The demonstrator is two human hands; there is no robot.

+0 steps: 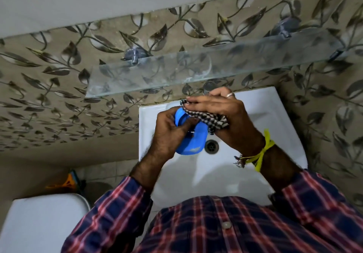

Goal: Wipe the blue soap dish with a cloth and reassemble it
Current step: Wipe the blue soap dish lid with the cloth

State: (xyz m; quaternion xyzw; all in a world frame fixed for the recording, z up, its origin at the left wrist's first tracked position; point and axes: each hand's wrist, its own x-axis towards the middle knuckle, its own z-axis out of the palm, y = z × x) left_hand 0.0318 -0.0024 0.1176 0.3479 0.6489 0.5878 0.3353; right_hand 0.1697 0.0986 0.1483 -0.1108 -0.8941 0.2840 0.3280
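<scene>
I hold the blue soap dish [193, 141] over the white sink, tilted on its side, with my left hand [170, 133] wrapped around its left edge. My right hand [225, 115] presses a black-and-white checked cloth [204, 116] flat against the upper part of the dish. The cloth covers the top of the dish, and a corner hangs down beside it. My left fingers hide part of the dish's inside. Whether the dish is in one or two pieces I cannot tell.
The white sink [255, 115] has a metal drain [211, 146] just right of the dish. A glass shelf [196, 70] juts from the leaf-patterned wall above the sink. A white toilet lid [39, 223] lies at the lower left.
</scene>
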